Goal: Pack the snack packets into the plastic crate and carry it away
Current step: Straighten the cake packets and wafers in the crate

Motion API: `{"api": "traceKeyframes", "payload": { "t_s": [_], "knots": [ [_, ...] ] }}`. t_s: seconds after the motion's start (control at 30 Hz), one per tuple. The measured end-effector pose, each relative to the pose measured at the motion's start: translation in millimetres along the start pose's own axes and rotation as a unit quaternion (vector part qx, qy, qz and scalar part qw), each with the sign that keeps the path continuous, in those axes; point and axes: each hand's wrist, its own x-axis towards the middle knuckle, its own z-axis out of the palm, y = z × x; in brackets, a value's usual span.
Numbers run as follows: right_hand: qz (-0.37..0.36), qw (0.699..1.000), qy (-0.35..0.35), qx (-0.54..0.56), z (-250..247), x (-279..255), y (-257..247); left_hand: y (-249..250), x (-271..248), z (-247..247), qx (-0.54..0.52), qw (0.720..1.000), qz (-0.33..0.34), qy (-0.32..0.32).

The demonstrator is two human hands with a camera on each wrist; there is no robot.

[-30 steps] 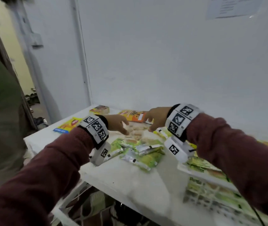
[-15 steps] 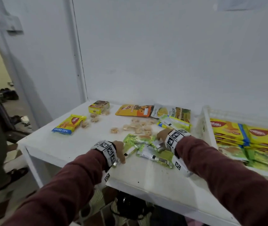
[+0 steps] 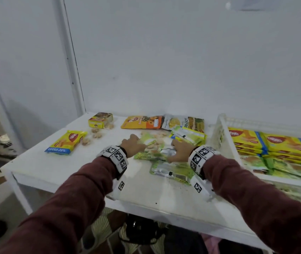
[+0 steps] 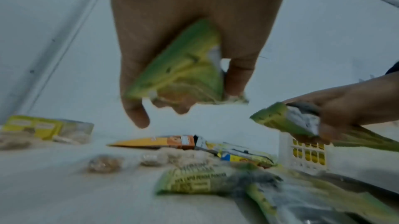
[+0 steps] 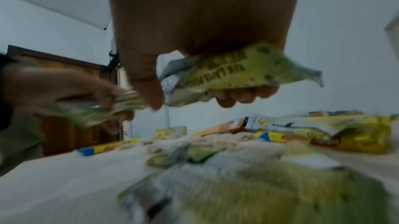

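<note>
Green snack packets lie in a loose pile (image 3: 171,171) at the middle of the white table (image 3: 72,167). My left hand (image 3: 132,147) grips one green packet (image 4: 183,70), lifted off the table in the left wrist view. My right hand (image 3: 179,151) grips another green packet (image 5: 233,74) just beside it. The white plastic crate (image 3: 219,129) stands at the table's right, holding rows of yellow and green packets (image 3: 274,143). A yellow packet (image 3: 66,142), a small yellow box (image 3: 101,120), an orange pouch (image 3: 142,122) and a jackfruit pouch (image 3: 184,122) lie further back.
Loose biscuits (image 3: 94,134) are scattered on the table between the yellow packet and the pile. A white wall (image 3: 182,61) stands right behind the table. A dark bag (image 3: 140,230) sits on the floor under the table's front edge. Shoes (image 3: 1,139) lie on the floor at left.
The head view has tilted down and closer to the table. Both hands came down onto the green pile and each has taken hold of a packet.
</note>
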Motion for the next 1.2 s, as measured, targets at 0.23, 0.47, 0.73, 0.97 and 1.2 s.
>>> {"api": "traceKeyframes", "payload": {
  "t_s": [0.23,0.47,0.73,0.97,1.2],
  "knots": [
    [0.028,0.99,-0.052,-0.129,36,-1,2,13,23,38,0.266,0.959,0.075,-0.063],
    [0.022,0.985,-0.08,-0.154,20,1,0,14,28,38,0.335,0.933,0.118,-0.058],
    [0.119,0.983,0.01,-0.137,-59,29,26,24,27,21,-0.008,0.997,0.08,0.003],
    [0.143,0.97,-0.032,-0.195,-11,96,73,50,21,51,0.08,0.986,0.101,-0.108],
    [0.123,0.963,-0.091,-0.223,-6,90,66,60,22,65,0.153,0.975,0.091,-0.137]
  ]
}}
